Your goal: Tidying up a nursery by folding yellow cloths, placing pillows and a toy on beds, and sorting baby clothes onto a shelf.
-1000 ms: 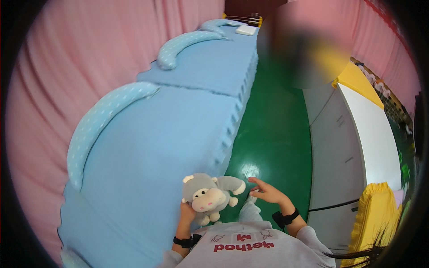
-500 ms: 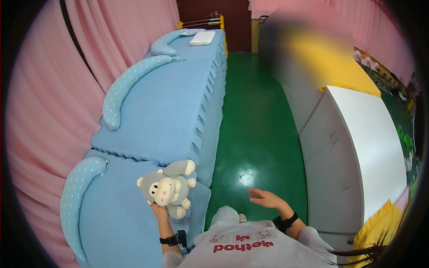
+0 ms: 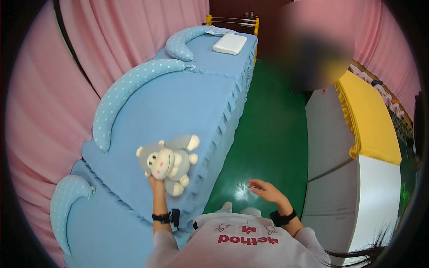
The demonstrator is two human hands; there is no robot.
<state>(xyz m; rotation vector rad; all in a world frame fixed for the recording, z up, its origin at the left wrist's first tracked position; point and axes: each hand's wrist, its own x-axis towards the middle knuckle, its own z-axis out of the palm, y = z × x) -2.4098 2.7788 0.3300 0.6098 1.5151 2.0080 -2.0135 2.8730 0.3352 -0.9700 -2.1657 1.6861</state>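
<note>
The left hand has its grip clenched on the toy, a grey and cream plush animal with pink nostrils, grasping it at the near side, just below its snout. The toy is over the right part of the middle bed, its head to the left and its limbs to the right; whether it touches the cover cannot be told. The right hand has its grip released, fingers slightly bent, above the green floor between the beds and the cabinet. Both wrists wear black bands.

Blue covers lie over the row of beds. A dotted curved pillow rests along the left side of the middle bed; another is on the near bed and a third on the far one, with a white pillow to its right. A pink curtain hangs at the left. A yellow cloth covers the cabinet's far part.
</note>
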